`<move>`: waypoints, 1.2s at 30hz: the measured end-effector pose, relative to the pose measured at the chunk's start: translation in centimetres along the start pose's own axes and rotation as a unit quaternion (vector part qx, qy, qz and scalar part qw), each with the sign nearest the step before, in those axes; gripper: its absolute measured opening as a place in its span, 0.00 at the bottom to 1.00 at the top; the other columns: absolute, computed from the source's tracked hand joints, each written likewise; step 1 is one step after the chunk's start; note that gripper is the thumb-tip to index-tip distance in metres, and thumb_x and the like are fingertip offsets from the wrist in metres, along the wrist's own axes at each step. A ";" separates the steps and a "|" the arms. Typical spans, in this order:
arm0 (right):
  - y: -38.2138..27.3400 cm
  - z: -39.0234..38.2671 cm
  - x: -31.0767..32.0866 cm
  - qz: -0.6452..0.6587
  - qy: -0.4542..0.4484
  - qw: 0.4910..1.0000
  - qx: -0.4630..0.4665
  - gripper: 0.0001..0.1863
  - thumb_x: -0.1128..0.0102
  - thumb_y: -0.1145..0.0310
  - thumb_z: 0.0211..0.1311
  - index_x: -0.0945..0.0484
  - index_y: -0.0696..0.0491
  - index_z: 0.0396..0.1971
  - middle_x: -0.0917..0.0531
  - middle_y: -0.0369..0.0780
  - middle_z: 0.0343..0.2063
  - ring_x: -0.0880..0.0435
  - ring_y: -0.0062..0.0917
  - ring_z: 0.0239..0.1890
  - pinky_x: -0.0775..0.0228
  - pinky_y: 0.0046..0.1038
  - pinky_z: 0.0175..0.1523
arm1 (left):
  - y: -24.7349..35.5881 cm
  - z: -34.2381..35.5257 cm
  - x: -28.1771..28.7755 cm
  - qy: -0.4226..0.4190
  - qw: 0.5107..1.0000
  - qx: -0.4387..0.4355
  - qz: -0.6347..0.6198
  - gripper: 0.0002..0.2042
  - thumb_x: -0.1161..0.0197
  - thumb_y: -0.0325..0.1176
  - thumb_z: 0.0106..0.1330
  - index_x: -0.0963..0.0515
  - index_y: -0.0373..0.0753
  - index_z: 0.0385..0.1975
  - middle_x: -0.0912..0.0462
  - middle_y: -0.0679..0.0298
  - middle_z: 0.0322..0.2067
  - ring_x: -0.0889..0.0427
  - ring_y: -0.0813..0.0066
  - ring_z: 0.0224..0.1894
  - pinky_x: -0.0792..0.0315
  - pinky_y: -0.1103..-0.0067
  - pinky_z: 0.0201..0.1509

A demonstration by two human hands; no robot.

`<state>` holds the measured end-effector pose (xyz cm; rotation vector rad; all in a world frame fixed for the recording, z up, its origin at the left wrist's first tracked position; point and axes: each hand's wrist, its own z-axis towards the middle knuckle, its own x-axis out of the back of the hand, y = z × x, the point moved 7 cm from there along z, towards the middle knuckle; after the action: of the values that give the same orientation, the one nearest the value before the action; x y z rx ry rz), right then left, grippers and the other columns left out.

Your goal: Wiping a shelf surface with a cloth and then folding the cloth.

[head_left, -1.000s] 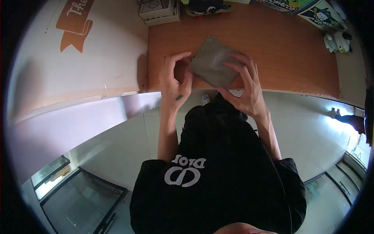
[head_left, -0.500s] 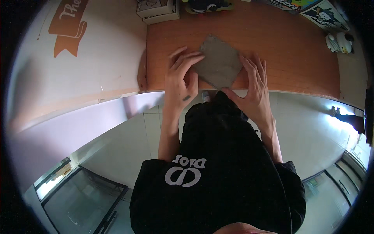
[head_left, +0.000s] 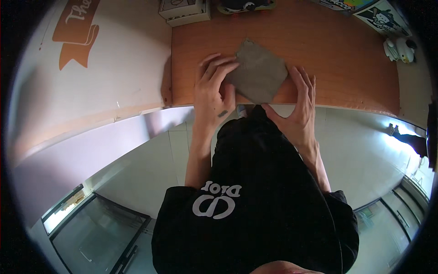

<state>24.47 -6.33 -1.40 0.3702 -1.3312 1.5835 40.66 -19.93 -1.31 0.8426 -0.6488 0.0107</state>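
A grey-brown folded cloth (head_left: 259, 72) lies flat on the wooden tabletop, turned so its corners point like a diamond. My left hand (head_left: 213, 86) rests at its left side, fingers bent and apart, with the fingertips at the cloth's edge and the thumb below them. On the other side, my right hand (head_left: 299, 107) is spread wide. Its fingers are by the cloth's right corner, and its thumb reaches toward the near corner at the table's front edge. Neither hand is closed round the cloth.
A white box (head_left: 186, 13) and a small skateboard-like thing (head_left: 246, 6) stand at the back. Far right are a picture card (head_left: 382, 18) and a white figurine (head_left: 400, 50). A white panel (head_left: 123, 55) with an orange ribbon print borders the table's left.
My right hand has shifted slightly, its fingers more bent and further from the thumb. The cloth's right corner sits a little further right. My left hand has barely moved.
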 end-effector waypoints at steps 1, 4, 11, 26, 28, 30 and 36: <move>0.0 -0.2 -0.1 -0.001 0.007 1.000 0.003 0.53 0.16 0.60 0.50 0.36 0.56 0.75 0.25 0.43 0.70 0.33 0.44 0.77 0.56 0.57 0.84 | -0.1 0.0 0.0 -0.003 1.000 0.002 -0.003 0.26 0.45 0.16 0.49 0.15 0.37 0.51 0.13 0.59 0.55 0.23 0.52 0.63 0.31 0.60 0.72; -0.7 -0.6 -0.3 0.012 0.024 0.999 0.029 0.49 0.17 0.63 0.51 0.32 0.56 0.73 0.22 0.41 0.69 0.31 0.40 0.75 0.54 0.57 0.84 | -0.1 0.0 0.0 -0.005 1.000 0.002 0.004 0.26 0.44 0.17 0.49 0.15 0.37 0.51 0.14 0.58 0.55 0.23 0.52 0.64 0.31 0.60 0.72; -1.0 -0.8 -0.1 0.073 0.031 0.996 0.034 0.34 0.21 0.78 0.51 0.19 0.57 0.61 0.13 0.43 0.55 0.23 0.37 0.68 0.42 0.46 0.80 | 0.1 -0.1 -0.2 -0.008 1.000 0.004 0.019 0.25 0.43 0.17 0.49 0.16 0.37 0.50 0.14 0.57 0.55 0.23 0.51 0.63 0.30 0.59 0.71; 1.8 3.0 7.2 0.188 0.188 0.963 -0.045 0.18 0.32 0.85 0.60 0.14 0.55 0.49 0.10 0.39 0.50 0.13 0.23 0.49 0.22 0.24 0.56 | 0.7 -0.2 0.3 0.033 0.999 0.004 -0.034 0.21 0.42 0.16 0.54 0.16 0.38 0.48 0.13 0.61 0.52 0.22 0.56 0.60 0.25 0.68 0.61; -0.6 4.1 8.3 0.041 0.196 0.977 0.068 0.21 0.29 0.84 0.57 0.12 0.50 0.51 0.09 0.36 0.47 0.13 0.25 0.46 0.20 0.26 0.52 | 0.9 -0.1 0.3 0.032 0.999 -0.001 -0.037 0.19 0.42 0.17 0.57 0.16 0.38 0.48 0.13 0.61 0.52 0.22 0.57 0.59 0.25 0.68 0.60; -2.1 4.5 6.7 -0.005 0.155 0.976 0.151 0.21 0.28 0.82 0.56 0.12 0.49 0.50 0.09 0.33 0.46 0.14 0.24 0.48 0.20 0.28 0.53 | 0.9 0.0 0.5 0.032 0.999 -0.005 -0.039 0.17 0.41 0.18 0.61 0.15 0.37 0.49 0.13 0.60 0.51 0.20 0.59 0.57 0.25 0.70 0.59; -5.9 1.4 -2.4 0.042 -0.052 0.963 0.262 0.18 0.32 0.73 0.62 0.14 0.49 0.53 0.14 0.31 0.57 0.19 0.25 0.55 0.22 0.31 0.57 | -0.3 -0.1 1.7 0.048 0.987 0.110 -0.110 0.11 0.40 0.23 0.71 0.16 0.36 0.50 0.12 0.58 0.50 0.17 0.65 0.51 0.24 0.73 0.57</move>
<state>29.93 -9.28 0.69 0.7357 -0.9949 2.0059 42.12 -20.51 -0.67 1.1162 -0.4667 -0.0771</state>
